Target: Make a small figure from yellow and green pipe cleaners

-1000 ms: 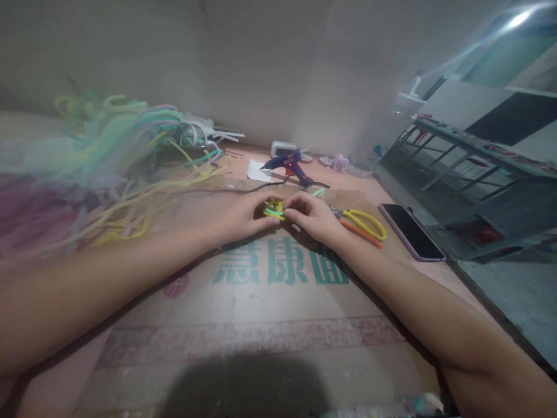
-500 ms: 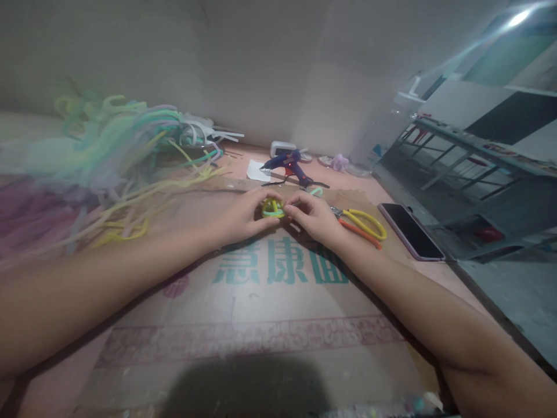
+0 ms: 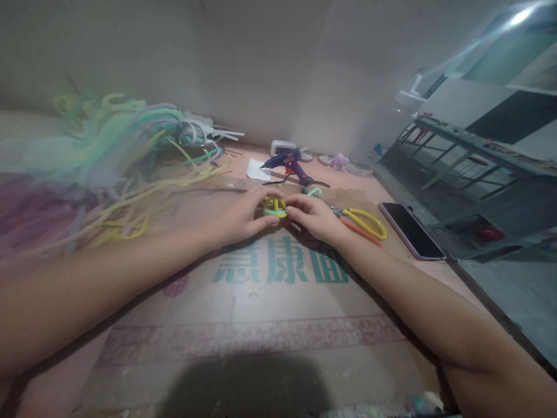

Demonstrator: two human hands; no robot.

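Observation:
Between my hands is a small round piece of bent yellow and mint-green fuzzy stems [image 3: 275, 208], like pipe cleaners, with an open frame of loops. My left hand [image 3: 250, 213] grips its left side between thumb and fingers. From the other side, my right hand [image 3: 311, 215] pinches its right edge with thumb and forefinger. Just beyond the right hand lies a short curled mint-green stem [image 3: 315, 191]. Pliers with yellow and orange handles [image 3: 363, 225] rest to the right of that hand, their jaws partly hidden by it.
A printed cardboard sheet [image 3: 261, 307] covers the tabletop. Behind my hands lies a blue glue gun [image 3: 290, 165] by a white paper [image 3: 257, 169]. A heap of pastel stems [image 3: 130, 133] spreads at left. A phone [image 3: 411, 231] lies near the right table edge.
The yellow and green piece has shifted slightly to the right and tilted a little between my fingers. Both hands keep their hold; the things around them stay put.

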